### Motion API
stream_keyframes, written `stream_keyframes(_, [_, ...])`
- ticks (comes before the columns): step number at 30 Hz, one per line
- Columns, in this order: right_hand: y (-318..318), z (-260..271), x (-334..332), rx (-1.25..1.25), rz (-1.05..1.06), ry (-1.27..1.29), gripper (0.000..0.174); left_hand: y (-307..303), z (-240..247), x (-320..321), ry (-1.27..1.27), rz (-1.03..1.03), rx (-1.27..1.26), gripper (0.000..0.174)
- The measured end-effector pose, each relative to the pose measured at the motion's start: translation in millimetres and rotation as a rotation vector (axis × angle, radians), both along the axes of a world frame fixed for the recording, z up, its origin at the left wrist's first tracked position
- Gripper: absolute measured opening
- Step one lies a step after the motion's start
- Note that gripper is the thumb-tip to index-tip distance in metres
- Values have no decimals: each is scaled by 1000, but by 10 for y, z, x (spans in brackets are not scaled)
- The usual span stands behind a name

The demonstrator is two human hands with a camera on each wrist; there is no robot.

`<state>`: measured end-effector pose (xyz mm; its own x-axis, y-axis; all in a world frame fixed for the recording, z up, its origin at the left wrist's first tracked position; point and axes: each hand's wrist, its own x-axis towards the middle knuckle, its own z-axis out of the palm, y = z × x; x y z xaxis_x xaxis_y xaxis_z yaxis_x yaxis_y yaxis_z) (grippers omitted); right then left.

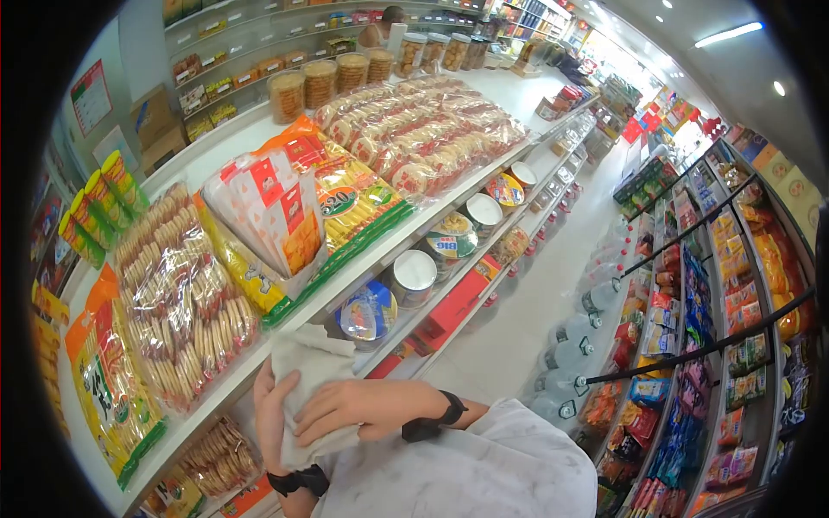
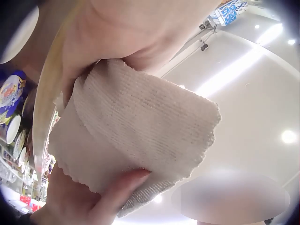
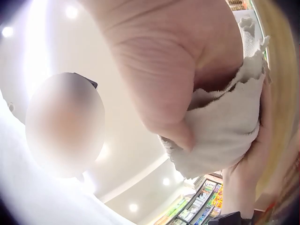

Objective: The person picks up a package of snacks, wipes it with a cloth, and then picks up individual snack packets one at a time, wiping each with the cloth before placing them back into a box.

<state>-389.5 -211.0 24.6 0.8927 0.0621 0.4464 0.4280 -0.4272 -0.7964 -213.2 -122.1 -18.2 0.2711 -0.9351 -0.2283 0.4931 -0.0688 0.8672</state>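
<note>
While both hands clasp a cloth at the shelf edge (image 1: pixel 220 395), I read the labels around them.
My left hand (image 1: pixel 275 413) and right hand (image 1: pixel 358 404) pinch the cloth (image 1: pixel 304 363) between them with curled fingers. It is off-white, coarsely woven, folded, with a frayed border. Up-right of the grip a tub lid (image 1: pixel 449 244) reads "BIG"; straight above, a snack bag (image 1: pixel 341 203) shows "520".

White sleeve (image 1: pixel 492 462) — black wrist straps (image 1: pixel 429 422)

The cloth (image 1: pixel 311 367) hides most of the left hand (image 1: pixel 268 414) (head view); far boxes (image 1: pixel 259 67) too small to identify.
</note>
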Motion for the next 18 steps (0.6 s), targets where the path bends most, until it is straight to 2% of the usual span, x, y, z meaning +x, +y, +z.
stream_keyframes(3, [17, 48, -64, 185, 95, 76, 66, -57, -121, 43, 31, 88, 15, 45])
stream_keyframes(6, [48, 101, -90, 155, -12, 21, 57, -46, -251, 90, 36, 47, -42, 40])
stream_keyframes(9, [27, 146, -171, 194, -111, 251, 62, -1, 212, -124, 38, -6, -32, 37])
stream_keyframes(12, [-6, 75, -219, 81, -279, -68, 66, 68, 194, -76, -67, -209, -46, 39])
stream_keyframes(15, [18, 228, -336, -232, -872, -132, 49, 119, 20, -226, -56, -110, -187, 41])
stream_keyframes(18, [57, 205, -394, 98, -827, 34, 48, 100, 36, -373, 33, 77, -199, 42])
